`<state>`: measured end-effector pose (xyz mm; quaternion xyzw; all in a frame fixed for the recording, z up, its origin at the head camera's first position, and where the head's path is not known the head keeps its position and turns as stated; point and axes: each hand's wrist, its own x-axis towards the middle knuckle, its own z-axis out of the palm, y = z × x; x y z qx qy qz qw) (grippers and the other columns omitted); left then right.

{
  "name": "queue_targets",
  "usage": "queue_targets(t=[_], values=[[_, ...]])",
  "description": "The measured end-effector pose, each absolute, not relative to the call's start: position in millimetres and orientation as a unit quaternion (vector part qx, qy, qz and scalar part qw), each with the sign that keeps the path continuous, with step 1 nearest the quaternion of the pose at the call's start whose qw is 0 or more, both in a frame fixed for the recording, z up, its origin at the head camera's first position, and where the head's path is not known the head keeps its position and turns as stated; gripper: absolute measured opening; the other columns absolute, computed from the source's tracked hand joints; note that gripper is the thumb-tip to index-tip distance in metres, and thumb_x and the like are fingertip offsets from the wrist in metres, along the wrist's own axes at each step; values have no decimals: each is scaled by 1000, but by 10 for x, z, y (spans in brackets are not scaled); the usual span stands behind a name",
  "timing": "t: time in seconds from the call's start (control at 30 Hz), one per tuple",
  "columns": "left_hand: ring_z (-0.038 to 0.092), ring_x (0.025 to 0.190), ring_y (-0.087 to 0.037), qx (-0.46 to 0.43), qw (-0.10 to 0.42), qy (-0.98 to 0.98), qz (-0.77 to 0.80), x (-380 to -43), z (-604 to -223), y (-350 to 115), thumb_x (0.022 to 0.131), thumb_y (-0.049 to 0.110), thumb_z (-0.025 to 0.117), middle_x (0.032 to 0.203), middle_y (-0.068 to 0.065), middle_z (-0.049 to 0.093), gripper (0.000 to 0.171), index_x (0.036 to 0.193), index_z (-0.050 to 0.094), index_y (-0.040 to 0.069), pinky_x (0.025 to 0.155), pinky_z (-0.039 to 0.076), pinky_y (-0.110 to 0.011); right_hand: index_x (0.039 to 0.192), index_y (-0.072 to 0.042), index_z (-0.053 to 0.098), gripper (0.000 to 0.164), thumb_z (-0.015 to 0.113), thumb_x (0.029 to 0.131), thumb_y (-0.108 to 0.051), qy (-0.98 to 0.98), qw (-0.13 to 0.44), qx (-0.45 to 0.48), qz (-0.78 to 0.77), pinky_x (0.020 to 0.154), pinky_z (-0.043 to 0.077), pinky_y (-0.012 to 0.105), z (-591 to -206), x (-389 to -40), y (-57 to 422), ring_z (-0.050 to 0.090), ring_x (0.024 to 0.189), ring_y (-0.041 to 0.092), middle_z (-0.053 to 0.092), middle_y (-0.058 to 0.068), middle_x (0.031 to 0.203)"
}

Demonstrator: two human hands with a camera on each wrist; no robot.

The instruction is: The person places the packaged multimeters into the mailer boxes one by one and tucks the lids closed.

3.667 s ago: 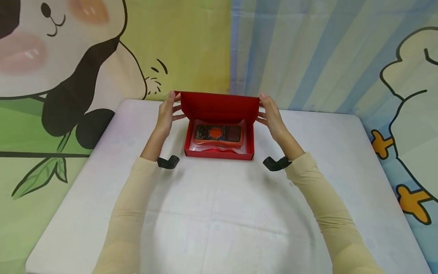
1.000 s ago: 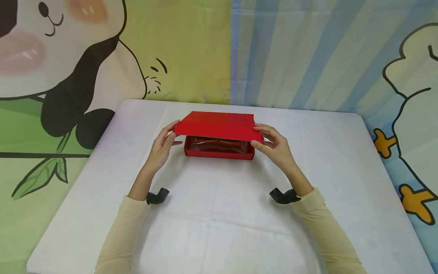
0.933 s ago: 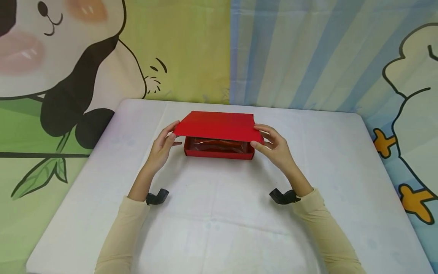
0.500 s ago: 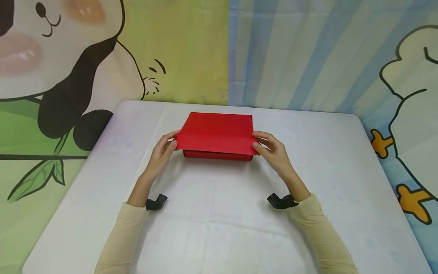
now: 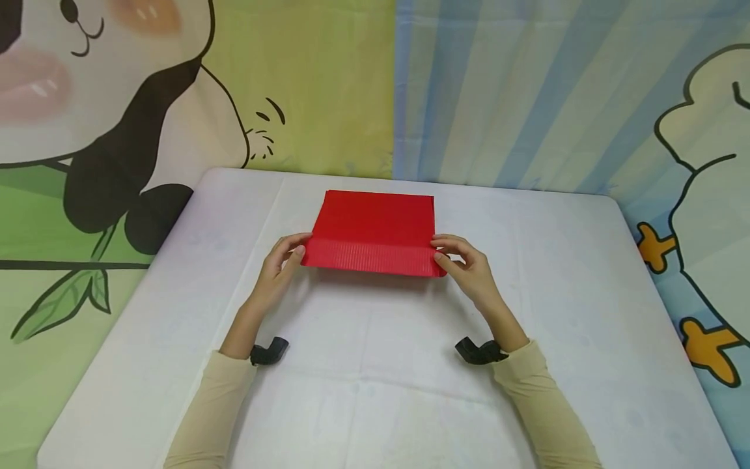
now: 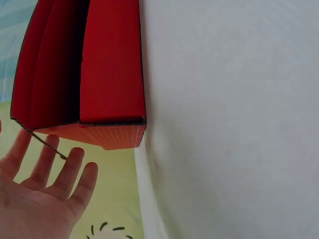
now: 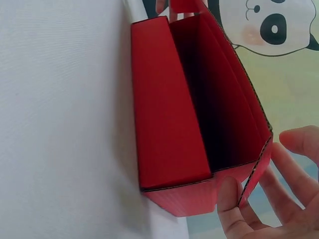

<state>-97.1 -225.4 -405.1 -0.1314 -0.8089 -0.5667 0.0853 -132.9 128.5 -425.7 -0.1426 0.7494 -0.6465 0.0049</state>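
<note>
A red cardboard box sits on the table with its hinged lid (image 5: pixel 375 218) tilted forward over the base. A ribbed front strip of the lid hangs toward the person. In the wrist views a dark gap shows between the lid and the base's front wall (image 7: pixel 167 109); what lies inside is hidden. My left hand (image 5: pixel 274 268) holds the lid's left front corner, its fingers (image 6: pixel 75 164) spread against the side flap. At the opposite corner my right hand (image 5: pixel 473 270) grips the lid, one fingertip (image 7: pixel 229 191) curled at the right side flap.
The box stands near the far edge of a white-covered table (image 5: pixel 375 391). Behind it hangs a printed cloth backdrop (image 5: pixel 328 85) with a panda and stripes. Black wrist cameras (image 5: pixel 269 352) stick out inward from both wrists.
The lid, upright at first with an orange and black multimeter in plastic showing inside, has swung forward and down over the base. Both hands came down with it, and the multimeter is now hidden.
</note>
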Motion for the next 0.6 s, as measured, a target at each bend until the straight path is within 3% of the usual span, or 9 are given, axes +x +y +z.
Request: queue_targets(t=[0.13,0.33,0.5,0.6], values=[[48,120,-21,-120,87,-824,-547,-961,-4059,-2260,101,2,47,130,-25,53,31,129,54,-10,99,38,-24,123,2,63,30,63,94,-4,750,4,-136,-647,75,51,16,-4314,-1317,1276,57,103,12,54,16,136],[48,119,-18,-108,64,-831,-542,-941,-4107,-2284,101,5,49,130,-24,53,31,129,55,-8,102,37,-43,121,6,62,31,64,91,3,753,0,-130,-645,76,51,17,-4410,-1302,1271,53,109,32,55,20,135],[49,121,-32,-113,55,-830,-544,-930,-4137,-2293,99,4,53,130,-23,53,32,129,55,-7,100,40,-37,118,5,65,29,67,90,0,745,-9,-131,-654,78,50,16,-4391,-1260,1241,50,114,30,57,17,132],[51,122,-30,-110,54,-829,-546,-986,-4312,-2359,98,9,57,131,-15,54,33,130,58,1,98,42,-33,117,8,65,28,67,89,2,745,-8,-133,-654,81,50,17,-4325,-1218,1212,51,114,22,56,20,132]])
